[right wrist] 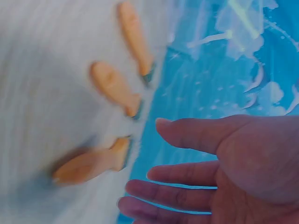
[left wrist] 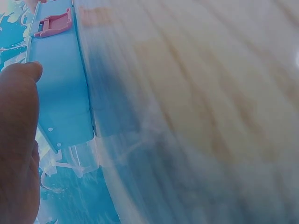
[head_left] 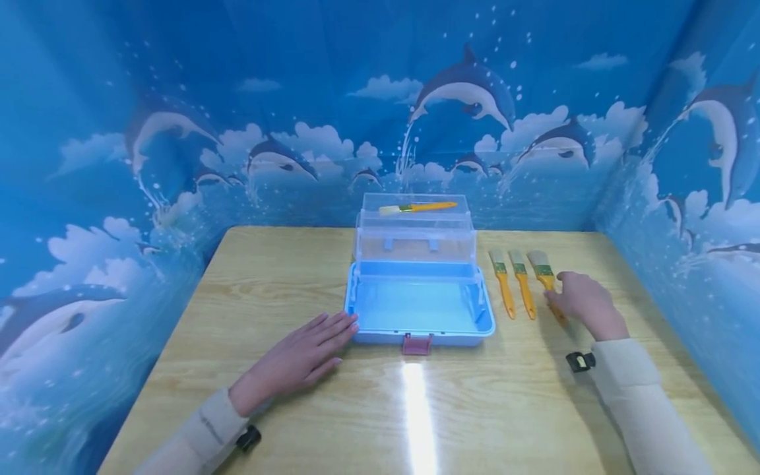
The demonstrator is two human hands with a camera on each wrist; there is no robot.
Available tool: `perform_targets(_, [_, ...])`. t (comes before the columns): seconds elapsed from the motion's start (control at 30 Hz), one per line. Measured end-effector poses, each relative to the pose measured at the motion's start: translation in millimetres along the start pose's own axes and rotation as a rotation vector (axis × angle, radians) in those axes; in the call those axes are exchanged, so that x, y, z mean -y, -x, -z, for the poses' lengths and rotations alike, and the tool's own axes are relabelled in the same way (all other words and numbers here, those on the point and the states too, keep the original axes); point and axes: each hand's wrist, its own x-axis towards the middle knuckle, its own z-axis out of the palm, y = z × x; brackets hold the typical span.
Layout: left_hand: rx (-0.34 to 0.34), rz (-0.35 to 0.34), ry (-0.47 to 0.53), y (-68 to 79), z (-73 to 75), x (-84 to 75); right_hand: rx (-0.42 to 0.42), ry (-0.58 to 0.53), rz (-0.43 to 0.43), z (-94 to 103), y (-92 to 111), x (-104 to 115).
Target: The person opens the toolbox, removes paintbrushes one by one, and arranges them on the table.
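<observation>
A blue plastic box [head_left: 415, 303] stands open on the table, its clear tiered trays raised at the back. My left hand [head_left: 303, 349] lies with straight fingers at the box's front left corner, fingertips right at the rim; its thumb [left wrist: 23, 74] overlaps the box's front in the left wrist view. At the right, my right hand [head_left: 584, 300] is over the handle of the widest paintbrush [head_left: 541, 265]. The right wrist view shows that hand with fingers [right wrist: 182, 175] extended and apart, and nothing between them. Two narrower paintbrushes, one in the middle [head_left: 521, 284] and one nearest the box [head_left: 501, 284], lie alongside.
Another paintbrush [head_left: 418, 208] with a yellow handle lies across the top clear tray [head_left: 377, 199]. A pink latch [head_left: 417, 344] hangs at the box's front. The wooden table [head_left: 285, 277] is bordered by a blue dolphin-print curtain [head_left: 332, 79] at the back and sides.
</observation>
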Motion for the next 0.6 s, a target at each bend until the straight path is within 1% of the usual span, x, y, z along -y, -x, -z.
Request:
perform_targets(0.07, [0.003, 0.002, 0.001, 0.4, 0.2, -0.1, -0.001, 0.005, 0.008, 4.4, 1.6, 7.8])
perform_targets(0.17, [0.007, -0.001, 0.008, 0.6, -0.6, 0.0, -0.025, 0.005, 0.03, 9.3, 4.2, 20.3])
perform_targets(0.3, [-0.011, -0.009, 0.023, -0.5, -1.1, 1.3, -0.058, 0.003, 0.062, 18.7, 4.5, 38.7])
perform_targets(0.43, [-0.024, -0.012, 0.023, -1.9, -1.0, 3.6, -0.082, -0.017, 0.102, 30.7, 0.2, 56.8])
perform_targets(0.6, [0.005, -0.006, 0.033, -1.6, -1.1, 3.7, -0.132, -0.071, 0.163, 41.1, -10.1, 78.5])
